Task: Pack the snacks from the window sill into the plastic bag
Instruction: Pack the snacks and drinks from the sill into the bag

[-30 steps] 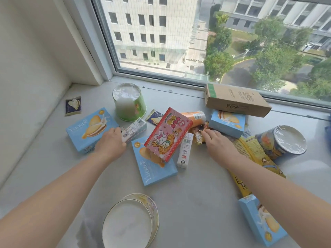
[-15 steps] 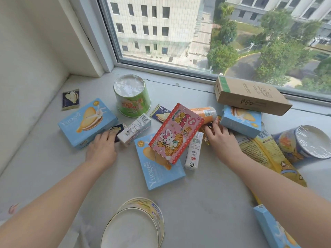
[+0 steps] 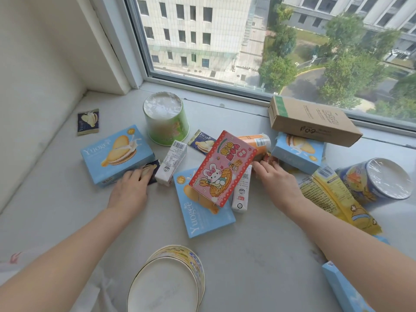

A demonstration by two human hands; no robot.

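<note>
My left hand [image 3: 129, 192] lies flat, fingers on a dark navy snack packet [image 3: 151, 171] beside the blue Yuogee box [image 3: 117, 154] on the window sill [image 3: 67, 199]. Past the pink rabbit box [image 3: 222, 168], my right hand [image 3: 275, 181] pinches a small reddish wrapper [image 3: 270, 159].

Your view: daylit window corner

At twelve o'clock your window [image 3: 258, 41] showed buildings and trees; at nine a white wall [image 3: 33, 75] met the pale sill [image 3: 258, 255].
</note>
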